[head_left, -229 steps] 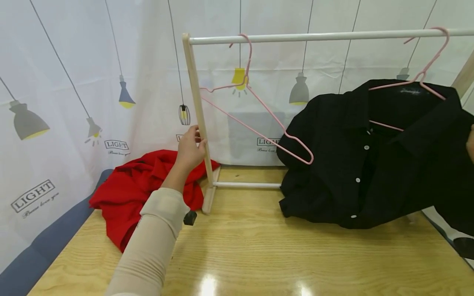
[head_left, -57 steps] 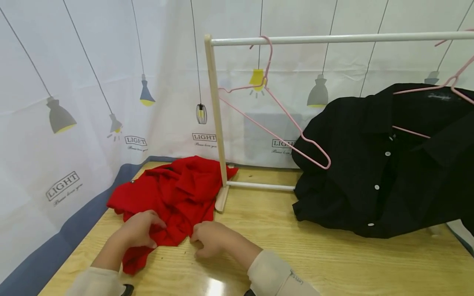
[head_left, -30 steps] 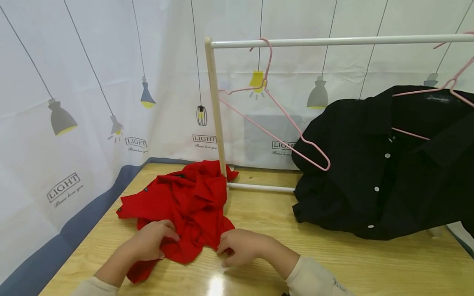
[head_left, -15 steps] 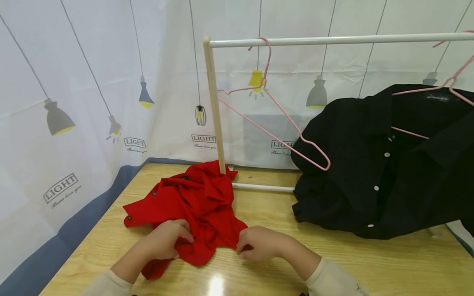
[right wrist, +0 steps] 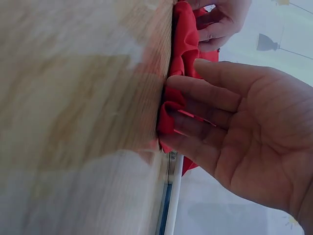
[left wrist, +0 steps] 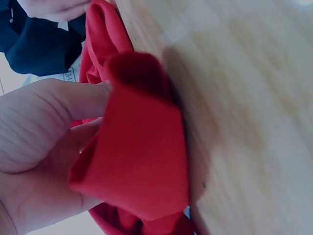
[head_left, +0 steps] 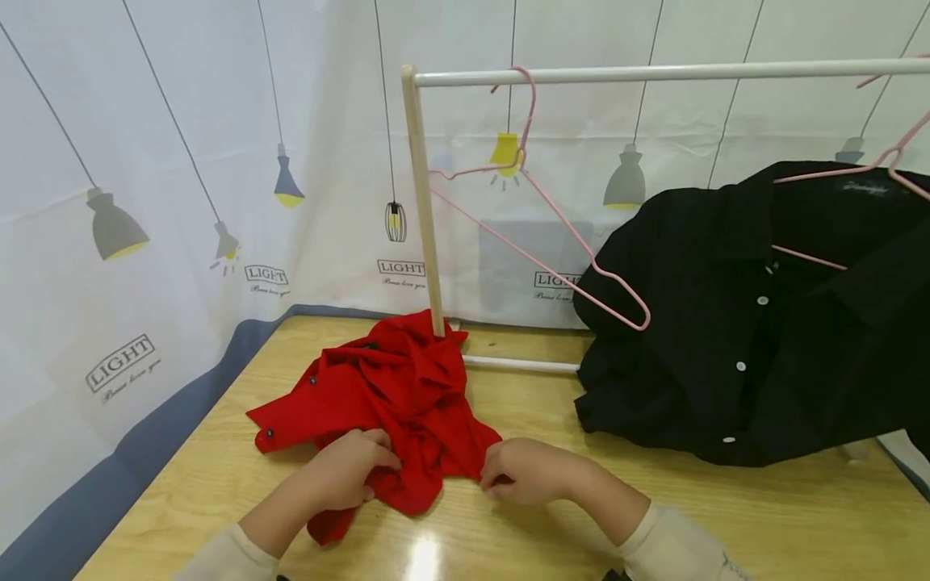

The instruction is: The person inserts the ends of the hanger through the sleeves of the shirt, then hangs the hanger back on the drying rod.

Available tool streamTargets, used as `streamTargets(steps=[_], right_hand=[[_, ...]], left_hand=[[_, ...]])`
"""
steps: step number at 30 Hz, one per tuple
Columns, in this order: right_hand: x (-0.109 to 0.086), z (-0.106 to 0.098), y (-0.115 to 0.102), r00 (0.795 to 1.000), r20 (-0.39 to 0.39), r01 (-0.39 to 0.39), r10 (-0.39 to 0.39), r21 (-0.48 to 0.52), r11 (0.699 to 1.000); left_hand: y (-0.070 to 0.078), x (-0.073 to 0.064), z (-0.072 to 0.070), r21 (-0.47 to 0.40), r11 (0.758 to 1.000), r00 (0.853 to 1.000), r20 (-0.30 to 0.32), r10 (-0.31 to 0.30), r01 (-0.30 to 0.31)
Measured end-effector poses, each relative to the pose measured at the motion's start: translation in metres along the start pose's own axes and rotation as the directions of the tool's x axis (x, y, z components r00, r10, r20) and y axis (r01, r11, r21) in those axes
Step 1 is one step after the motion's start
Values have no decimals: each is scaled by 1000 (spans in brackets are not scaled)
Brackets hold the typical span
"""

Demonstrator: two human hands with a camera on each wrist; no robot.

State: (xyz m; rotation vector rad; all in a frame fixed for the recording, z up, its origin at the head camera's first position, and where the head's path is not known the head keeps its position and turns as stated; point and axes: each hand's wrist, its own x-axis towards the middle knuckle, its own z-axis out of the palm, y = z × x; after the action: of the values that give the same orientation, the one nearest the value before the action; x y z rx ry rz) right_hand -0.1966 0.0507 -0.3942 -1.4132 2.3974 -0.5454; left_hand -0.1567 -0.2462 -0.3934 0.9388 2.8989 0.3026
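A crumpled red shirt (head_left: 417, 387) with dark buttons lies on the table against the rack's left foot. My left hand (head_left: 349, 472) grips its near edge; in the left wrist view, a fold of the red cloth hangs between the thumb (left wrist: 83, 100) and fingers. At the shirt's right corner is my right hand (head_left: 530, 472). In the right wrist view, that hand's fingers (right wrist: 205, 95) are loosely bent with their tips against the cloth, and the thumb stands apart from them.
A clothes rack with a white rail (head_left: 581, 77) and wooden post (head_left: 424, 202) stands behind. From it hang a bare pink hanger (head_left: 563, 214) and a black shirt (head_left: 676, 323) on another pink hanger. A lamp-print curtain (head_left: 327, 121) backs the wooden table (head_left: 508, 541).
Earlier my left hand was at the rack's post; both hands then came to the red shirt. Over the last two seconds they moved right, and the shirt's near part shifted and spread rightward with them.
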Motion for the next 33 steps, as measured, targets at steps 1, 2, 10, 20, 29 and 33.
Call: streamTargets(steps=[1, 2, 10, 20, 29, 33], right_hand=[[1, -1, 0, 1000, -11, 2, -2, -12, 1000], [1, -1, 0, 1000, -25, 2, -3, -23, 1000], [15, -7, 1, 982, -180, -73, 51, -118, 990], [45, -24, -4, 915, -362, -223, 178, -85, 971], [71, -18, -2, 911, -264, -324, 317, 19, 946], [81, -10, 0, 916, -226, -338, 333, 16, 941]], left_hand=[[2, -1, -1, 8, 1000, 1000, 11, -28, 27], [4, -2, -1, 14, 998, 998, 20, -54, 54], [6, -12, -8, 24, 992, 992, -28, -120, 121], [-16, -37, -46, 0, 993, 968, -226, -112, 115], [-54, -58, -66, 27, 970, 917, -334, -218, 240], [-63, -61, -51, -92, 964, 935, -235, -265, 250]])
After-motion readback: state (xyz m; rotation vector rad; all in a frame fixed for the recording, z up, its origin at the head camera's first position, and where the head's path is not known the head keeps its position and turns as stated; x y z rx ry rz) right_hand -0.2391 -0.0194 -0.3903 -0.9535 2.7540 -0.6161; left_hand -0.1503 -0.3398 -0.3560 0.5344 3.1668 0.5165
